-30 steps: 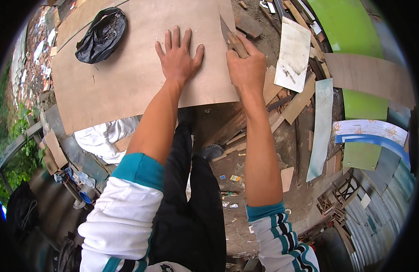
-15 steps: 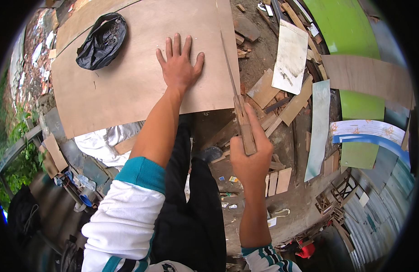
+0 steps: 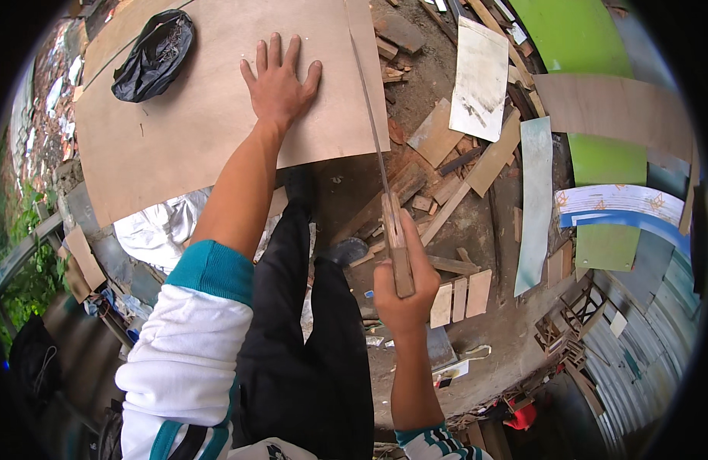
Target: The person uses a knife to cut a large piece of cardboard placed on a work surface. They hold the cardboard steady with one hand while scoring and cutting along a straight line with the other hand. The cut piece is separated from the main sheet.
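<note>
A large tan plywood sheet (image 3: 193, 146) fills the upper left of the view. Flat on it, fingers spread, lies my left hand (image 3: 280, 93), holding nothing. My right hand (image 3: 406, 287) is wrapped round the wooden handle of a handsaw (image 3: 397, 253), past the sheet's near edge. The thin saw blade runs up and away from the handle, seen nearly edge-on, and meets the sheet near its right side. A faint line runs along the sheet ahead of the blade. Left of my left hand, a black plastic bag (image 3: 135, 73) with nails in it rests on the sheet.
Wood offcuts (image 3: 427, 180) litter the ground to the right, beside a stained white board (image 3: 479, 77). Farther right lie a pale narrow board (image 3: 533, 203) and green panels (image 3: 580, 38). White cloth (image 3: 158, 230) shows below the sheet, near my legs (image 3: 300, 330).
My right hand has drawn the handsaw back toward me, so more blade shows past the sheet's near edge. The whole view has shifted slightly; my left hand stays flat on the sheet.
</note>
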A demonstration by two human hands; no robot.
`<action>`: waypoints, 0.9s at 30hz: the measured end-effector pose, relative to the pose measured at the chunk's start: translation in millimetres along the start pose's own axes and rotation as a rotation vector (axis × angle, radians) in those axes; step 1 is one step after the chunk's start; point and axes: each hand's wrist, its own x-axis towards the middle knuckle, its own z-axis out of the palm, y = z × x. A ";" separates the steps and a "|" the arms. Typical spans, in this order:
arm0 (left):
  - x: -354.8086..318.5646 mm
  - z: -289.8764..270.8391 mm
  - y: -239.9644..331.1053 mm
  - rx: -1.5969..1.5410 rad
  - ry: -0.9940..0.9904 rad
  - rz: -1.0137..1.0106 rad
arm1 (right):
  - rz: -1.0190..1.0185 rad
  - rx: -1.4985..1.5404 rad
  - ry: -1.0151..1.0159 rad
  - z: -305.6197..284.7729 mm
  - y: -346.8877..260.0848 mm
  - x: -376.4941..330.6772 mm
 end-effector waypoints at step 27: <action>30.9 7.7 -8.7 -0.045 -0.127 0.218 | 0.161 -0.052 0.107 -25.3 66.7 -55.6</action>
